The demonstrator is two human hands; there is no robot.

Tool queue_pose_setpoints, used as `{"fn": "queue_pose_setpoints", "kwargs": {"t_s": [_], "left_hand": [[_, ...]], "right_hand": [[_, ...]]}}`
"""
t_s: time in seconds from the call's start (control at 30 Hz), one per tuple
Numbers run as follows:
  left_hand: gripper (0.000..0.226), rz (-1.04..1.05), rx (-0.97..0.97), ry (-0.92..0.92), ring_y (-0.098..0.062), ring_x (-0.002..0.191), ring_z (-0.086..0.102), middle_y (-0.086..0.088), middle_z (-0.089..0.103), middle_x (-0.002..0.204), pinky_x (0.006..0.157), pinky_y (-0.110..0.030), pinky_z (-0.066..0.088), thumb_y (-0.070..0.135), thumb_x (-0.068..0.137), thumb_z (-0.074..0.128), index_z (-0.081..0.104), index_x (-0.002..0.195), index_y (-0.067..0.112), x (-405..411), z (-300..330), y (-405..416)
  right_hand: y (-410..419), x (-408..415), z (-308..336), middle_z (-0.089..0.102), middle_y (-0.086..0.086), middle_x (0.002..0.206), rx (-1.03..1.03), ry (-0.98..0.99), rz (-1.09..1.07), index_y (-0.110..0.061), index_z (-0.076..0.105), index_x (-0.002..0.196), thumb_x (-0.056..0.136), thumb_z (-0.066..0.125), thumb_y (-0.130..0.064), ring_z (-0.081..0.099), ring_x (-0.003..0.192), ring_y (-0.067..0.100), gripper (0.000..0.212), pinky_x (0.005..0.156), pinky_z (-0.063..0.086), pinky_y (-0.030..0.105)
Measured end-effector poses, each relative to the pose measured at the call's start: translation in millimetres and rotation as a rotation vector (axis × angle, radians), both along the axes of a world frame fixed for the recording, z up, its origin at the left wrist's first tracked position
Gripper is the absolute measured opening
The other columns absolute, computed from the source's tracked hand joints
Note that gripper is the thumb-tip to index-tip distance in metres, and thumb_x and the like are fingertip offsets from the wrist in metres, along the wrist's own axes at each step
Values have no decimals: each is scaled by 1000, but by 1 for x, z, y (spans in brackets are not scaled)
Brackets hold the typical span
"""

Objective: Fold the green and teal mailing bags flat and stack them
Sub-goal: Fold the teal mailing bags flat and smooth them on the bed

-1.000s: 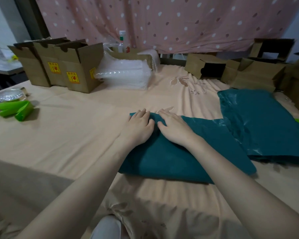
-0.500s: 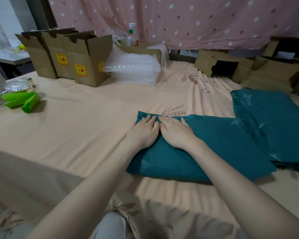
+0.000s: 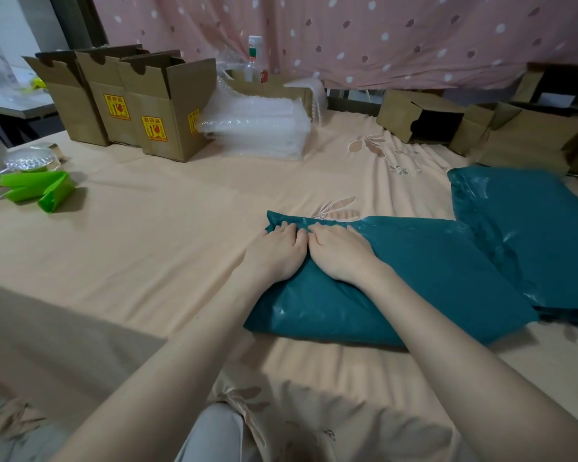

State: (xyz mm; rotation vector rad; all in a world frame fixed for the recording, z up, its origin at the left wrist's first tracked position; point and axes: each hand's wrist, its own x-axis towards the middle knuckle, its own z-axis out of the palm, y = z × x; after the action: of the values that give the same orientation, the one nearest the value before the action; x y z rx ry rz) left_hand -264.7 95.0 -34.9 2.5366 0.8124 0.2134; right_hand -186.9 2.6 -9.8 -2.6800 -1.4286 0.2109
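Gathering the far edge of the teal bag

Left hand (image 3: 276, 251) and right hand (image 3: 339, 253) sit side by side, fingers curled into the teal mailing bag (image 3: 397, 285) at its far left edge (probably to start a fold). Bag lies mid-desk (image 3: 147, 245), overlapping the teal stack (image 3: 531, 235) on its right. Cardboard boxes (image 3: 131, 101) stand open at back, contents hidden

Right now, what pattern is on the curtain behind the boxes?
Pink curtain with scattered white and dark-pink dots; the head view, the only one, shows it.
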Motion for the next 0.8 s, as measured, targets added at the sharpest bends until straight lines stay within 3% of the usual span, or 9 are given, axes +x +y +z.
{"fn": "queue_pose_setpoints", "kwargs": {"t_s": [0.13, 0.23, 0.37, 0.5, 0.6, 0.8], "left_hand": [[29, -18, 42, 26, -42, 135, 27, -27, 43, 126, 103, -50, 32, 12, 102, 18, 44, 107, -1, 3, -2, 0], [38, -25, -19, 43, -41, 143, 6, -26, 22, 149, 114, -53, 15, 16, 102, 14, 42, 118, -2, 1, -2, -1], [57, -6, -14, 50, -34, 145, -5, -16, 0, 158, 114, -49, 2, 38, 98, 10, 21, 147, 10, -2, -1, -3], [56, 21, 72, -62, -25, 146, -3, -8, -1, 159, 116, -45, 1, 43, 99, 22, 14, 150, 22, -3, 5, -9], [55, 22, 181, -99, -23, 146, 1, -7, 4, 159, 116, -43, 2, 44, 98, 27, 19, 148, 21, -3, 12, -12], [51, -38, 209, -165, -24, 143, 17, -7, 14, 157, 115, -39, 10, 39, 96, 36, 31, 143, 18, 3, 36, -32]], "right_hand": [[1, 0, -2, 47, 12, 137, 4, 15, -32, -5, 48, 117, 99, 18, -21, 42, 127, 27, 39, 109, 23, 45], [1, 3, -7, 25, 12, 154, -3, 29, -32, -4, 32, 139, 100, 16, -23, 23, 141, 22, 46, 116, 13, 45], [-3, 6, -6, 11, 3, 159, 112, 126, -14, -13, 13, 150, 98, 23, -28, 8, 146, 15, 55, 119, 4, 40], [-13, 11, 2, 19, 0, 157, 377, 307, -25, -17, 22, 148, 96, 38, -23, 12, 145, 16, 56, 117, 12, 32], [-23, 17, 8, 22, 1, 156, 416, 265, -17, -16, 26, 147, 93, 43, -22, 13, 144, 16, 57, 117, 13, 31], [-56, 40, 25, 26, 0, 154, 444, 188, -85, -16, 27, 147, 90, 49, -20, 19, 142, 18, 61, 114, 18, 31]]}}
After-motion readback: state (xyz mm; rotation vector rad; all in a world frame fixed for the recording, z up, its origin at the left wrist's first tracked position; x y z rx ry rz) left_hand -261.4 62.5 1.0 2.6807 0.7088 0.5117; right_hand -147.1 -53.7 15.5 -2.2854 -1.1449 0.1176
